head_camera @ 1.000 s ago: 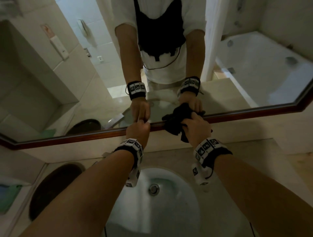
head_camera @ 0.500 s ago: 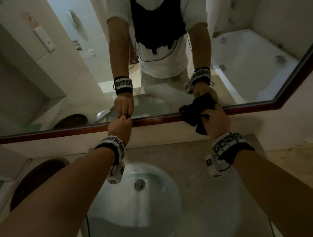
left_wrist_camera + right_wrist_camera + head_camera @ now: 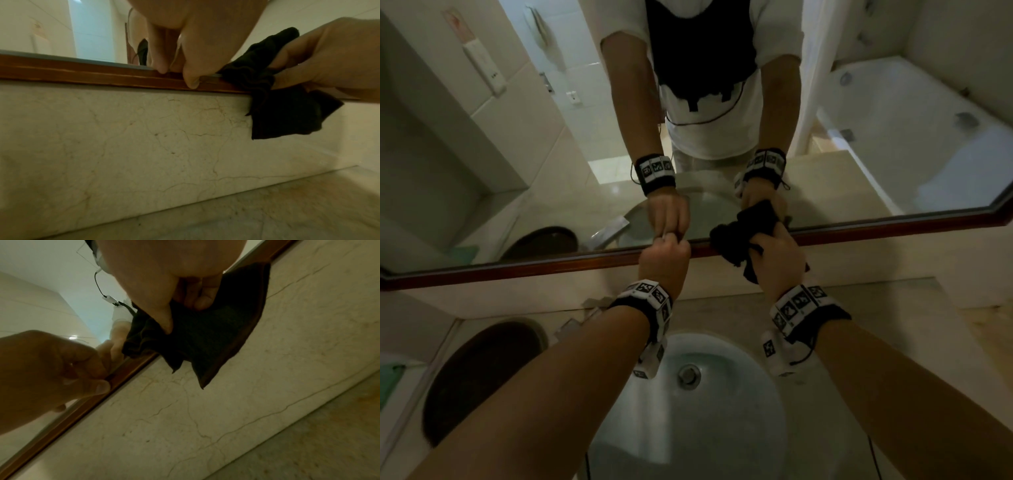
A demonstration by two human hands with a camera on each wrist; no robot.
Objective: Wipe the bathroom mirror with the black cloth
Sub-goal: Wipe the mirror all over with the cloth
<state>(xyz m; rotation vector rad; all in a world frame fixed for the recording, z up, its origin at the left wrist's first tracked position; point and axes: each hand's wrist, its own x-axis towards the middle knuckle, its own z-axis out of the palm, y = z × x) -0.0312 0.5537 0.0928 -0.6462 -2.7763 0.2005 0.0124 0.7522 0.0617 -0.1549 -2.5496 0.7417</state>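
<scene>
Below both hands lay one round white washbasin [image 3: 688, 428] with a metal drain [image 3: 689, 373] at its middle, sunk in a pale veined stone counter [image 3: 893, 342]; a dark oval tray [image 3: 479, 373] sat well to the left of the left forearm. Between counter and glass rose a cracked, marbled stone backsplash [image 3: 144, 138], and along its top ran the mirror's single reddish-brown wooden frame [image 3: 517, 265], a narrow straight strip. The left hand [image 3: 664, 260] was clenched, its curled fingertips [image 3: 191, 81] resting on that frame and holding nothing that could be seen. Just to its right, the right hand [image 3: 777, 260] grasped the one black cloth [image 3: 736, 236], a soft bunched rag pressed to the bottom edge of the bathroom mirror [image 3: 551, 137], with a loose pointed corner hanging over the frame onto the backsplash. Each wrist carried one band of black-and-white marker tiles [image 3: 798, 305]. The glass reflected a white bathtub [image 3: 911, 137] beyond the right hand.
</scene>
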